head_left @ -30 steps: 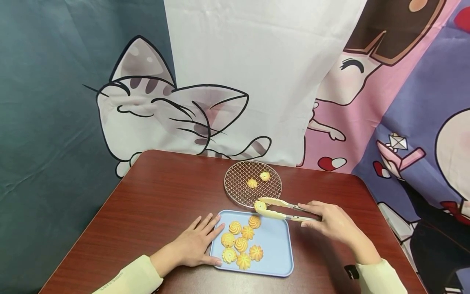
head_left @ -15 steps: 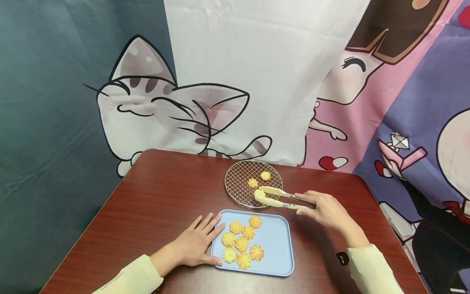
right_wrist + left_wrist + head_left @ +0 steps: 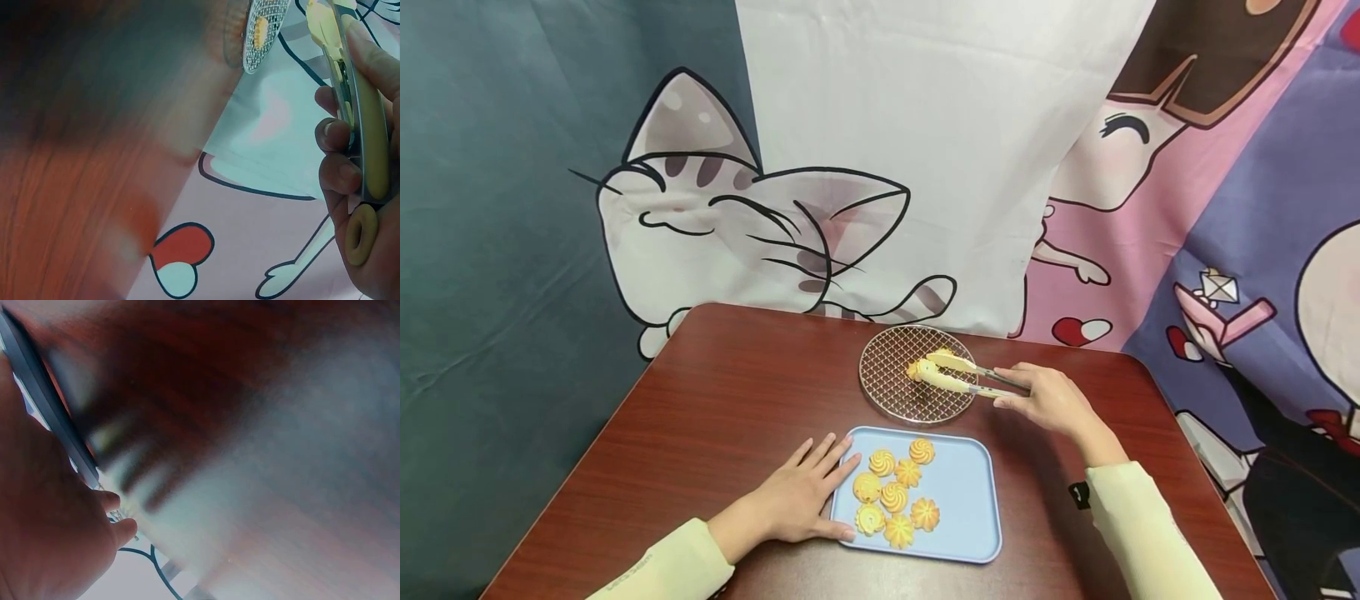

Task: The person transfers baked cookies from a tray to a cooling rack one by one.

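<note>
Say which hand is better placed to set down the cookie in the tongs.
Likely the right hand: it grips the tongs, whose tips hold the cookie over the wire rack. The left hand rests at the edge of the blue tray, away from the rack.

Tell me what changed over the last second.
The right hand has moved forward and slightly left, its yellow-tipped metal tongs carrying a pale yellow ridged cookie from the near edge of the round silver wire rack further over it, partly hiding two golden cookies there. Nothing was let go. The left hand stays at the left edge of the rectangular light-blue tray, whose eight cookies lie unmoved.
</note>
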The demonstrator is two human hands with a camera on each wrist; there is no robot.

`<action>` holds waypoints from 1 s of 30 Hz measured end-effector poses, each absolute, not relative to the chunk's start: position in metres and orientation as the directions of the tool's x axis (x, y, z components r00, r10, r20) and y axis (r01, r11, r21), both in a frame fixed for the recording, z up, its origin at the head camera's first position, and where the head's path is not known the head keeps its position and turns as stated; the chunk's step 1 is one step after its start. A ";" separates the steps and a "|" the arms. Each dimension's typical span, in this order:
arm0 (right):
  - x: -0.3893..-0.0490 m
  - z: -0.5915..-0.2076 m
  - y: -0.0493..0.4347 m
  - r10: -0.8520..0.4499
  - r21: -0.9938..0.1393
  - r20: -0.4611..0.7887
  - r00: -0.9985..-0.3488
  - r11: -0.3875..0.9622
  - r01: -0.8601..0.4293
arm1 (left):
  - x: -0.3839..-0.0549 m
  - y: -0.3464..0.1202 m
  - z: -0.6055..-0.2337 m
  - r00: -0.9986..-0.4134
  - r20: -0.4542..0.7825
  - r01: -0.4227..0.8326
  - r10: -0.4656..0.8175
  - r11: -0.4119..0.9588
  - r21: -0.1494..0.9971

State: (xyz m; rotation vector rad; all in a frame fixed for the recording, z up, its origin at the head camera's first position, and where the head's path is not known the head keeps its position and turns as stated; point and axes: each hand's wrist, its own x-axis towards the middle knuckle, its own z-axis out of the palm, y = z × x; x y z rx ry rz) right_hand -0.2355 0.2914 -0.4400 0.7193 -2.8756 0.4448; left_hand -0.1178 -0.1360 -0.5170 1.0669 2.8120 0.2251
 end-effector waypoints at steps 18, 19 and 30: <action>-0.274 -0.451 0.282 -0.377 -0.330 0.173 -0.910 0.849 -0.414 | -0.118 -0.135 -0.512 -0.752 -0.115 0.627 0.649 0.758 0.181; -0.275 -0.451 0.282 -0.374 -0.331 0.170 -0.912 0.850 -0.410 | -0.118 -0.135 -0.512 -0.752 -0.124 0.624 0.647 0.760 0.182; -0.290 -0.452 0.277 -0.359 -0.333 0.160 -0.919 0.857 -0.393 | -0.117 -0.135 -0.511 -0.746 -0.111 0.634 0.656 0.752 0.181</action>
